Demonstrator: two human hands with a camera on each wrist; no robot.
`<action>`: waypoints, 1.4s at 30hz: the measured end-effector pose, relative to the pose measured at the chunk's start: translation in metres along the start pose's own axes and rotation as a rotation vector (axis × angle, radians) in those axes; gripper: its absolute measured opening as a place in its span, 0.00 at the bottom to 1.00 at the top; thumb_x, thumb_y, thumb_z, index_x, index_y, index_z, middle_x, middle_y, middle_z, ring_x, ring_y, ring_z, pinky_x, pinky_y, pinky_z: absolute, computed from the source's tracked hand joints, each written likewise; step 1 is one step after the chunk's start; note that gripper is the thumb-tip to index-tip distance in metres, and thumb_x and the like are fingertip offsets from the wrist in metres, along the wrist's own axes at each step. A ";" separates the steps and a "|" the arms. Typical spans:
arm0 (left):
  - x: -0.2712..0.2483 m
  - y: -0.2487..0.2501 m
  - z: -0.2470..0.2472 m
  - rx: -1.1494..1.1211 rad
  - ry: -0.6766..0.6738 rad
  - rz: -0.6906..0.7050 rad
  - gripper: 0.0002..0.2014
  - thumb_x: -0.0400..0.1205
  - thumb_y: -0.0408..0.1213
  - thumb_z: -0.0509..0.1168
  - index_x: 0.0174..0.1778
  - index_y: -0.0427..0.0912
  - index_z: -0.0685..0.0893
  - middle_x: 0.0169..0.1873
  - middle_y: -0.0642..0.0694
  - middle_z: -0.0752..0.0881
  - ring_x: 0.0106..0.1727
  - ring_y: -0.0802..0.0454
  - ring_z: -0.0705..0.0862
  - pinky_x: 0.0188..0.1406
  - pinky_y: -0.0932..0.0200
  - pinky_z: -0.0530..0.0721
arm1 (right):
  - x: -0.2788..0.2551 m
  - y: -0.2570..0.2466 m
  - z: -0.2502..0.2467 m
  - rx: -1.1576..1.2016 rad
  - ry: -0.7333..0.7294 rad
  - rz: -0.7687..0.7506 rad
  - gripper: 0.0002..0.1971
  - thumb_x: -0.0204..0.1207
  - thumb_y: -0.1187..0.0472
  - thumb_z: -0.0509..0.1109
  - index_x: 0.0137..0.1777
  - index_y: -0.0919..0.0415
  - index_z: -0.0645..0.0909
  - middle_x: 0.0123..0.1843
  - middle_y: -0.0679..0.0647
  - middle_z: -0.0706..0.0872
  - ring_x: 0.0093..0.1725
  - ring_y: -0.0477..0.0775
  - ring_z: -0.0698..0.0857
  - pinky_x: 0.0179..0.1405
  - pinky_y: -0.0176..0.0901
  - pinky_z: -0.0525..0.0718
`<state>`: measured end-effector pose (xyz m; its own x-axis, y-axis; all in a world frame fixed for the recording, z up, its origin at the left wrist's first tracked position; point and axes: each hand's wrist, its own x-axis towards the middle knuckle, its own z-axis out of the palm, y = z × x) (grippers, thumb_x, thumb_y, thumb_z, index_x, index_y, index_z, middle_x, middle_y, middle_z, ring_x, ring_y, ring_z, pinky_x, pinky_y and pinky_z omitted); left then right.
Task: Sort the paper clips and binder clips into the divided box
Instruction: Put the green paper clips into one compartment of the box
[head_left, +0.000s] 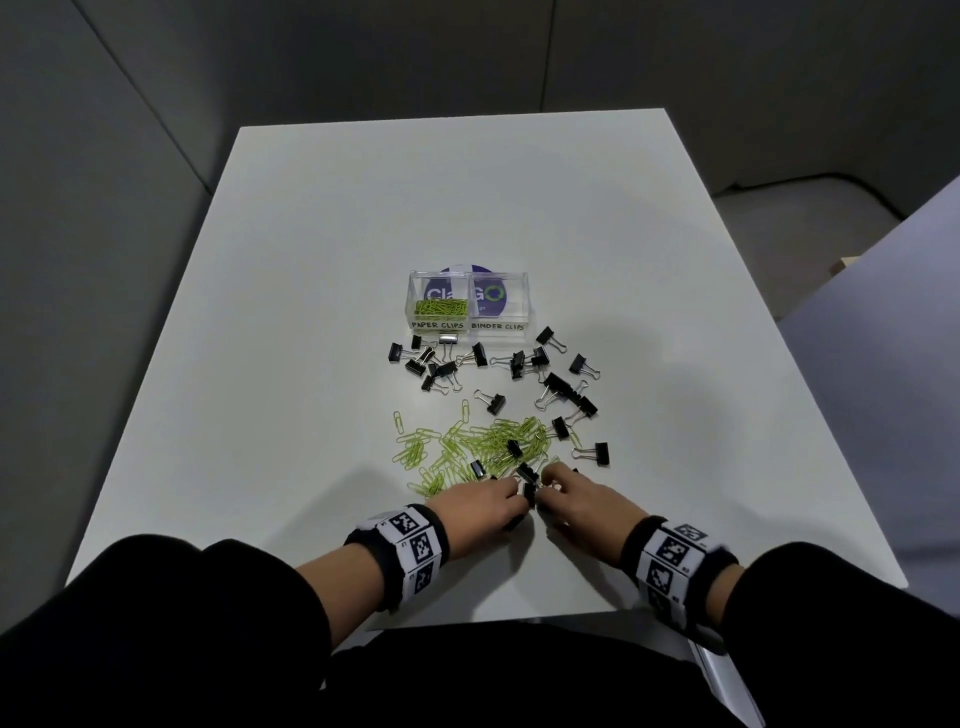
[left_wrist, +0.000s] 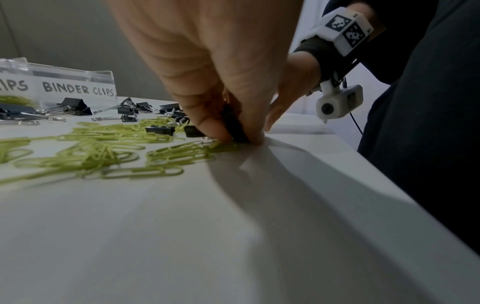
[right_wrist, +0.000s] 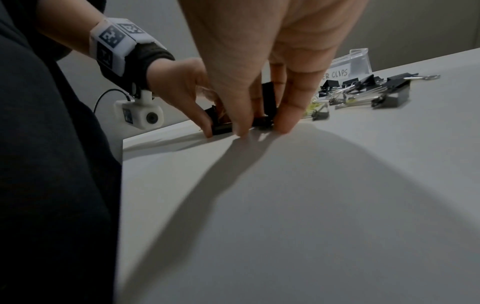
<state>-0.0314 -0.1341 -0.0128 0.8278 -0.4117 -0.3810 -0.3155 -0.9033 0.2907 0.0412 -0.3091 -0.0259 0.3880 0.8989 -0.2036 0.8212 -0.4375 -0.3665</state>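
Observation:
A clear divided box (head_left: 468, 325) stands mid-table. Its PAPER CLIPS side holds green paper clips (head_left: 439, 307); no clips show in the BINDER CLIPS side (head_left: 498, 301). Loose green paper clips (head_left: 467, 444) lie in a pile, with black binder clips (head_left: 519, 361) scattered around it. Both hands meet at the pile's near edge. My left hand (head_left: 511, 496) pinches a black binder clip (left_wrist: 232, 123) against the table. My right hand (head_left: 548, 486), fingertips (right_wrist: 285, 127) down on the table, holds an upright black binder clip (right_wrist: 268, 96).
The white table (head_left: 311, 312) ends at its near edge (head_left: 467, 621) just behind my wrists. A grey wall surrounds it. A purple round sticker (head_left: 467, 270) lies under the box. More binder clips (right_wrist: 389, 90) lie to the right of my right hand.

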 end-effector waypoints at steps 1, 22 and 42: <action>0.000 0.000 0.000 -0.009 -0.001 0.000 0.15 0.84 0.36 0.57 0.62 0.32 0.76 0.55 0.34 0.78 0.51 0.37 0.80 0.43 0.47 0.76 | 0.002 0.000 0.001 -0.006 0.021 0.005 0.08 0.68 0.69 0.70 0.46 0.67 0.78 0.49 0.66 0.81 0.33 0.65 0.82 0.21 0.50 0.82; 0.031 -0.108 -0.085 -0.256 0.245 -0.358 0.17 0.81 0.39 0.64 0.66 0.41 0.76 0.63 0.43 0.77 0.60 0.47 0.80 0.61 0.61 0.77 | 0.016 0.013 -0.011 -0.076 -0.051 -0.057 0.16 0.62 0.57 0.79 0.46 0.63 0.81 0.43 0.58 0.82 0.32 0.56 0.84 0.22 0.43 0.83; 0.017 -0.147 -0.074 -0.227 0.416 -0.440 0.15 0.83 0.38 0.60 0.67 0.44 0.77 0.64 0.46 0.77 0.57 0.48 0.81 0.52 0.55 0.83 | 0.092 0.049 -0.099 0.114 0.018 0.240 0.11 0.81 0.63 0.58 0.55 0.65 0.79 0.54 0.61 0.82 0.52 0.62 0.82 0.52 0.51 0.79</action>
<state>0.0631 0.0007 0.0027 0.9824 0.1138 -0.1478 0.1627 -0.9102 0.3808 0.1589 -0.2455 0.0270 0.5738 0.7691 -0.2813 0.6528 -0.6370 -0.4100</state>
